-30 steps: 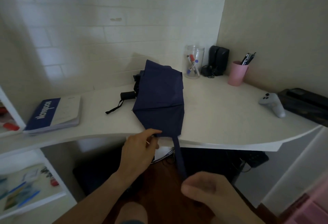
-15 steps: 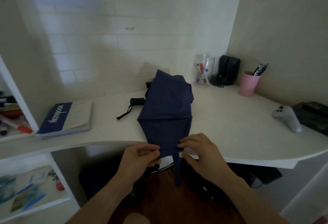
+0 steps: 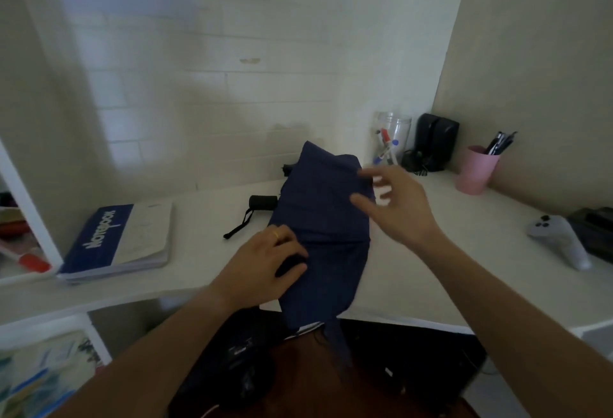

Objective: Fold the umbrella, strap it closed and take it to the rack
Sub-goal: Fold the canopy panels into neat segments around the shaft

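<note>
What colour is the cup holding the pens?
Pink: the cup shows in the head view, at the desk's back right.

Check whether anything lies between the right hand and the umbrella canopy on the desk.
Nothing visible does. The right hand hovers open right at the navy umbrella, no object between them; the left hand already presses on its near-left side.

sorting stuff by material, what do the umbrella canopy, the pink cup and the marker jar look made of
Umbrella canopy: thin navy woven fabric, matte, creasing in soft folds.
Pink cup: likely matte plastic, opaque, no glare.
Marker jar: clear glass or plastic; markers show through.
</note>
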Motion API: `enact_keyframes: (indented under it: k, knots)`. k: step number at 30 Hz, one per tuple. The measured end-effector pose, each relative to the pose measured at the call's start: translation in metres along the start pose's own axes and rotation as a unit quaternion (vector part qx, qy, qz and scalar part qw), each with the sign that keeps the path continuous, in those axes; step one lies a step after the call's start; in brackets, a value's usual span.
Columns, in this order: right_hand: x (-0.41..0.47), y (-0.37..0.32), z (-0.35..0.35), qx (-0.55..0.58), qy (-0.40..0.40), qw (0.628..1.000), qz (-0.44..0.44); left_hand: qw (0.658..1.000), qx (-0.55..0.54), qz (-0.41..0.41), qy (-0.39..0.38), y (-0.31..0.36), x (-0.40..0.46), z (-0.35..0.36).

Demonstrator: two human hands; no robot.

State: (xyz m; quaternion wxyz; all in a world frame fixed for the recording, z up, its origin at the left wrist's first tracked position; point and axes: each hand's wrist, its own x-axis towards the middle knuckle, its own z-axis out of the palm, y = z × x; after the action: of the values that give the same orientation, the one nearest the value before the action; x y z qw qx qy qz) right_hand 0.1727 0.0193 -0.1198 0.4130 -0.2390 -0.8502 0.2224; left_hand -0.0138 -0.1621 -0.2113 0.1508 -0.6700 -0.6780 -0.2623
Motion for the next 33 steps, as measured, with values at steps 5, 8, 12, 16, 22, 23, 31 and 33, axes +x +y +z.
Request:
enact_keyframes:
  k: [5,8,12,16,22,23,31,33]
  knots:
    - [0.061,0.001,0.000,-0.040,-0.128,0.989,0.054,0.999,0.001,0.024,0.031,-0.009,-0.006,0.012]
    - [0.058,-0.004,-0.002,-0.033,-0.118,0.992,0.016,0.998,-0.015,0.011,0.062,-0.009,-0.007,0.011]
    - [0.036,-0.007,-0.008,0.045,-0.108,0.993,-0.034,0.966,-0.107,-0.128,0.196,0.000,0.009,0.002]
    - [0.018,-0.009,-0.016,0.104,-0.126,0.985,-0.056,0.873,-0.371,-0.275,0.156,0.016,0.048,-0.021]
    - [-0.001,-0.006,-0.027,0.109,-0.096,0.987,-0.070,0.869,-0.407,-0.239,0.150,0.029,0.049,-0.043]
    - [-0.006,-0.003,-0.028,0.080,-0.102,0.988,-0.080,0.876,-0.398,-0.231,0.147,0.029,0.043,-0.046]
    - [-0.057,0.014,-0.009,-0.101,-0.136,0.968,-0.186,0.959,-0.240,-0.138,0.062,0.033,-0.024,-0.049]
    - [-0.074,0.017,-0.003,-0.110,-0.144,0.957,-0.224,0.973,-0.187,-0.132,0.041,0.026,-0.039,-0.044]
